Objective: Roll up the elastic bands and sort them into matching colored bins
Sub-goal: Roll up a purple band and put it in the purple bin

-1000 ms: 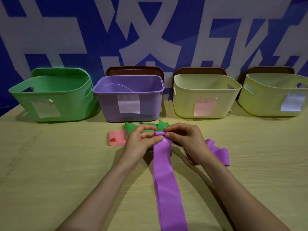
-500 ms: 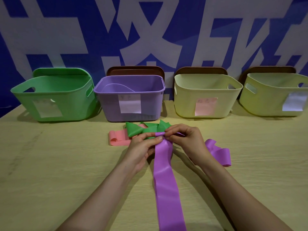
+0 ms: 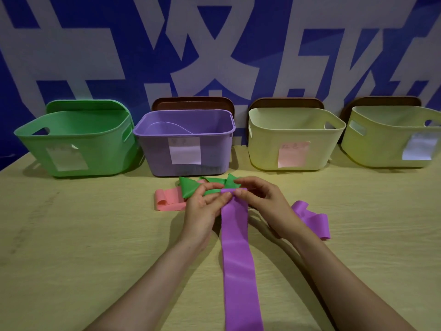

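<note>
The purple band lies flat on the table, running from the near edge straight away to the middle, where its far end is turned over into a small roll. Both hands grip that roll. The left hand pinches its left side between curled fingers and thumb, and the right hand pinches its right side the same way.

Just beyond the fingers lies a crumpled green band, with a pink band to its left. A second purple band lies loose to the right of the right wrist.

Along the far edge stand four bins: a green bin, a purple bin, a pale yellow bin with a pink label, and a yellow-green bin with a white label.
</note>
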Demonstrator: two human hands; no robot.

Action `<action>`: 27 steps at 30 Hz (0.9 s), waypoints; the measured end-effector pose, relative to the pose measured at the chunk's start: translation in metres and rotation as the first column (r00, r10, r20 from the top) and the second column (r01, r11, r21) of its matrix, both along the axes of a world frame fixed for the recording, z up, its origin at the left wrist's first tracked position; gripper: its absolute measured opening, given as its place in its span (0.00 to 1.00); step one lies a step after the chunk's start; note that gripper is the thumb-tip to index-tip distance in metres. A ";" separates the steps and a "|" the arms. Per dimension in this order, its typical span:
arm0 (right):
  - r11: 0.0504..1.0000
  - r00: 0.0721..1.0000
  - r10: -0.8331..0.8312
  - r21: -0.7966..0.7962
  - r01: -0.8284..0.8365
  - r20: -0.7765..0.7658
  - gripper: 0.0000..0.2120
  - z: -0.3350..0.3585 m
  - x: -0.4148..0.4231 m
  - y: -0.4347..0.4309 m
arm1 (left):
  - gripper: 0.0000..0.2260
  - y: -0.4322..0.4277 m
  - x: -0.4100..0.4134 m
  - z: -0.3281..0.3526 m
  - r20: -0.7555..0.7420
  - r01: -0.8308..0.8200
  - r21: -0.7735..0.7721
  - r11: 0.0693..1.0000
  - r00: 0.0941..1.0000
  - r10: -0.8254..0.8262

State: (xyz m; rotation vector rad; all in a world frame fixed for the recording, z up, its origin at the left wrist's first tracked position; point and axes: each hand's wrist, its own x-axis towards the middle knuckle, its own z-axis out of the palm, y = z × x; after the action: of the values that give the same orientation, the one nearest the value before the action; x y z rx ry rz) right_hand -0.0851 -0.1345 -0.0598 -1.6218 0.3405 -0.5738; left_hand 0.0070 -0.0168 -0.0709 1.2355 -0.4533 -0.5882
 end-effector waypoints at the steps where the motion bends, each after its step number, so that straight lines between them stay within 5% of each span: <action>1: 1.000 1.000 0.000 0.006 0.000 -0.016 0.09 0.000 0.000 0.003 | 0.12 0.000 -0.001 0.000 0.030 -0.012 0.003 1.000 0.999 0.012; 6: 0.998 0.998 -0.029 0.054 0.027 0.049 0.05 0.001 0.000 0.007 | 0.14 -0.002 -0.001 -0.004 -0.040 -0.020 0.034 0.999 0.999 0.021; 11: 0.993 0.997 -0.039 0.110 0.032 0.069 0.06 -0.001 -0.001 0.004 | 0.08 -0.001 0.001 -0.004 -0.209 0.151 0.031 0.988 0.968 -0.141; 19: 1.000 1.000 0.011 -0.025 -0.011 0.028 0.10 -0.001 -0.003 -0.008 | 0.16 0.001 0.003 0.000 -0.118 0.127 0.088 0.988 0.986 -0.117; 27: 0.999 0.999 0.045 -0.012 -0.045 0.001 0.10 -0.003 -0.002 -0.008 | 0.02 0.001 0.000 0.001 -0.009 0.031 0.085 0.996 1.000 -0.030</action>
State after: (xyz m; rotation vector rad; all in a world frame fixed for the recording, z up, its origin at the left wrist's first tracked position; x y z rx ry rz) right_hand -0.0868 -0.1421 -0.0629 -1.6371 0.2996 -0.5434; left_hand 0.0075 -0.0155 -0.0700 1.3085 -0.4451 -0.6435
